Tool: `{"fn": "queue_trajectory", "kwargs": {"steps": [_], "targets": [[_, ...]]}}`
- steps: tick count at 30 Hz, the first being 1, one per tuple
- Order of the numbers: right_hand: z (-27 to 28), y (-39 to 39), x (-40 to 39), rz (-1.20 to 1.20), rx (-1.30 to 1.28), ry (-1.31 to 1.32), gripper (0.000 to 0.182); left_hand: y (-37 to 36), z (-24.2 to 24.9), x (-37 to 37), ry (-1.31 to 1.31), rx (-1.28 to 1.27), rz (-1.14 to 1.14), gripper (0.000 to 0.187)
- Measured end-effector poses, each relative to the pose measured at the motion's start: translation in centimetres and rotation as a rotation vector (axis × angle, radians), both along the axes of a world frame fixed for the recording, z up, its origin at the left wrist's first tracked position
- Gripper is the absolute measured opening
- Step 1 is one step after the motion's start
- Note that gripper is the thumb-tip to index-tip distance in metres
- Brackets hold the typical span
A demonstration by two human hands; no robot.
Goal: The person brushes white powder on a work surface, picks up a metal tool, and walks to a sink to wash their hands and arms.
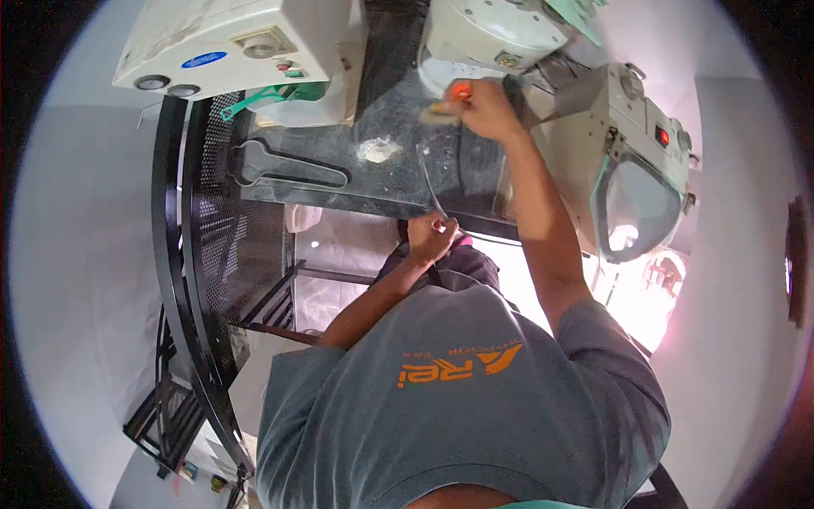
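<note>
High over the back of the dark bench [339, 191], my right hand [490, 112] is closed around a brush [439, 114]. Its handle end shows orange, and the bristles are smeared by motion. My left hand [431, 237] is at the bench's front edge, fingers pinched at the lower end of a thin, curved grey strip [430, 180]. The strip reaches up over the bench top. A patch of white powder [378, 150] lies left of the strip. Further left rests a dark metal pair of tongs [288, 163].
A white machine [229, 47] stands back left, with a green scoop-like tool [275, 95] below it. A round white machine [492, 38] stands at the back. On the right is a machine with a clear window [640, 204]. Black perforated metal framing [222, 212] rises at left.
</note>
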State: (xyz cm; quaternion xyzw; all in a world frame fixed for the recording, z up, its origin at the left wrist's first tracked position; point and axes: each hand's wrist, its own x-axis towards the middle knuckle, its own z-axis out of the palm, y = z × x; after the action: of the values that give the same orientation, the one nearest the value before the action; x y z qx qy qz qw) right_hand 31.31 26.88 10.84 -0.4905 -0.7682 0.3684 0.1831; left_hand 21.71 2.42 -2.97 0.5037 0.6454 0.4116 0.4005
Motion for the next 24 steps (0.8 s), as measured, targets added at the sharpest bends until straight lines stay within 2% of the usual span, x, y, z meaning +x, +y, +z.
{"fn": "queue_trajectory", "kwargs": {"steps": [2, 5, 8, 9, 12, 13, 17, 20, 21, 22, 23, 24], "targets": [[3.5, -3.2, 2.2, -0.238, 0.141, -0.122, 0.013, 1.5, 1.2, -0.3, 0.1, -0.069, -0.05, 0.027], [5.8, -8.1, 4.5, -0.533, 0.204, 0.053, 0.011, 4.1, 1.7, -0.2, 0.207, -0.187, -0.193, 0.031], [6.5, -13.0, 5.8, -0.706, 0.416, -0.026, 0.009, 7.2, 1.9, 0.6, 0.297, -0.199, -0.346, 0.029], [4.1, -14.2, 7.1, -0.67, 0.545, -0.021, 0.01, 8.3, 1.4, 1.0, 0.33, -0.202, -0.383, 0.029], [4.1, -17.8, 7.6, -0.685, 0.662, 0.043, 0.014, 11.9, -0.3, 2.2, 0.436, -0.217, -0.472, 0.032], [3.6, -19.4, 7.4, -0.729, 0.552, 0.046, 0.017, 13.1, -0.4, 2.6, 0.47, -0.23, -0.493, 0.034], [0.4, -23.8, 7.7, -0.744, 0.593, 0.149, 0.021, 15.7, 0.1, 4.4, 0.501, -0.169, -0.562, 0.039], [0.5, -26.0, 8.1, -0.763, 0.515, 0.238, 0.021, 18.0, -2.9, 4.6, 0.264, -0.366, -0.559, 0.034], [0.1, -26.6, 8.5, -0.777, 0.508, 0.236, 0.021, 18.2, -1.8, 5.2, 0.244, -0.495, -0.502, 0.032], [-0.4, -27.3, 9.0, -0.789, 0.499, 0.235, 0.021, 18.5, -5.3, 4.9, 0.369, -0.323, -0.544, 0.031], [-1.0, -28.0, 9.8, -0.815, 0.495, 0.275, 0.02, 19.4, -11.7, 3.8, 0.49, -0.146, -0.581, 0.029], [-1.7, -28.9, 10.7, -0.873, 0.464, 0.237, 0.018, 19.7, -12.9, 3.6, 0.498, -0.084, -0.591, 0.028]]}}
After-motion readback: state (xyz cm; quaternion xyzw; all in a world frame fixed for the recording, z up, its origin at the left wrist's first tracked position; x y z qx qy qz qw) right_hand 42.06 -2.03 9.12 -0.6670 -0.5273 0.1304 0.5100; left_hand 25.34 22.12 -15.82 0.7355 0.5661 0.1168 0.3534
